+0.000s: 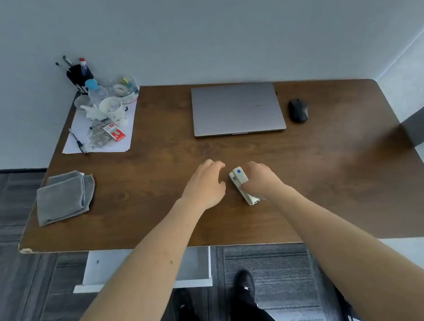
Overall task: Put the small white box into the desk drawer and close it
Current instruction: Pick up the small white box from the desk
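A small white box (241,180) with a blue dot on top lies on the brown desk (169,154), near the front middle. My right hand (260,179) is closed around its right side, fingers curled over it. Just left of the box hovers my left hand (206,184), palm down, fingers loosely curled, holding nothing and apart from the box. Below the desk's front edge a white drawer (143,287) stands pulled open; my left forearm covers part of it.
A shut grey laptop (237,108) and a black mouse (298,110) sit at the back. A folded grey cloth (64,196) lies at the left edge. Cups, pens, a bottle, paper clips and a red box (115,133) crowd the back left corner on paper.
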A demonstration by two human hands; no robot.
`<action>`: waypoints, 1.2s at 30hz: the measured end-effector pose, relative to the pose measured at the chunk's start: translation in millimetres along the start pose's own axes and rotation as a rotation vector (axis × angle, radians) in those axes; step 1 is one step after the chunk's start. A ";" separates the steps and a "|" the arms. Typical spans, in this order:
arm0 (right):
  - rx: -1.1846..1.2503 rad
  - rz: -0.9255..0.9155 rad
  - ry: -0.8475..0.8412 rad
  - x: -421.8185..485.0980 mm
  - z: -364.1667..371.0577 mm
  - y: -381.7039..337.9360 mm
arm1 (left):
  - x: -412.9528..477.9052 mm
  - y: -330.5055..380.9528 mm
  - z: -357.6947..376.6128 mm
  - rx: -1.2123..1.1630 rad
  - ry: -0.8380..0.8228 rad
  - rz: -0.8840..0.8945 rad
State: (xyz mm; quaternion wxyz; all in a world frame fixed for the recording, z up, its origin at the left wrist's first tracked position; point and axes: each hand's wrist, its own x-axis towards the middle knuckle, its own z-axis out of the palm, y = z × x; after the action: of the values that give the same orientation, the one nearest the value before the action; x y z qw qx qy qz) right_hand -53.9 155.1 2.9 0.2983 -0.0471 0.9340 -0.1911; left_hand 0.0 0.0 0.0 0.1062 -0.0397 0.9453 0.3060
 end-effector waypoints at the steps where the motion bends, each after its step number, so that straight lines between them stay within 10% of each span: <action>1: -0.017 0.011 -0.005 1.1 4.2 -0.4 | -0.5 -2.4 1.6 0.008 0.008 -0.016; 36: -0.010 -0.065 0.014 23.0 58.7 -68.1 | -52.0 -83.1 29.3 0.009 0.185 -0.474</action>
State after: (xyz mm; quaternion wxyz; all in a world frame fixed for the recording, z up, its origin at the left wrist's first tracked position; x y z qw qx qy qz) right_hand -40.7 68.4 -27.2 0.2850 -0.0776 0.9350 -0.1961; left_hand 67.5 -49.5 -58.8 0.0881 -0.2873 0.9167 0.2633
